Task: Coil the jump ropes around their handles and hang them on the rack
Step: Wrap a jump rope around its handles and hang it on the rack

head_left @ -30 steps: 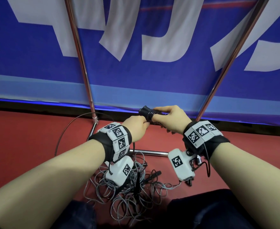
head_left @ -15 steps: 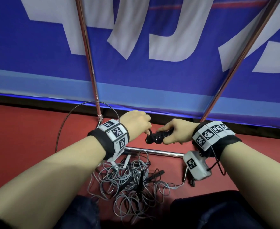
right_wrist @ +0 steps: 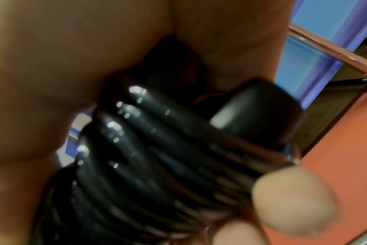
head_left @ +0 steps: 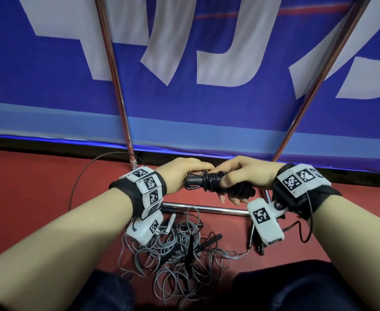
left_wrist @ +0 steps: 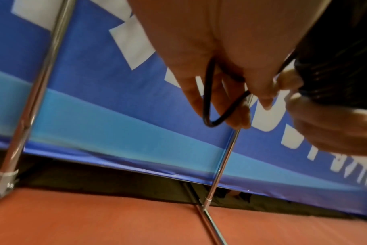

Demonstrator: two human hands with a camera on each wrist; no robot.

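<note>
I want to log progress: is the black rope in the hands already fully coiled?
Not fully. Many turns sit on the black handles, but the left hand pinches a loose loop.

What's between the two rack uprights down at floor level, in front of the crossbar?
In the head view, a loose tangle of grey ropes lies on the red floor in front of the crossbar.

- Jump rope point(head_left: 211, 180): glossy black cord & handles.
- Loose ropes point(head_left: 173, 250) on floor: grey, w/ black handles.
- Floor point(head_left: 27, 198): red-orange.
- Banner point(head_left: 207, 108): deep blue, white lettering, pale-blue band.
- Rack point(head_left: 115, 70): chrome.
- Wristbands point(head_left: 147, 187): black, w/ white tags, b/w square codes.
</note>
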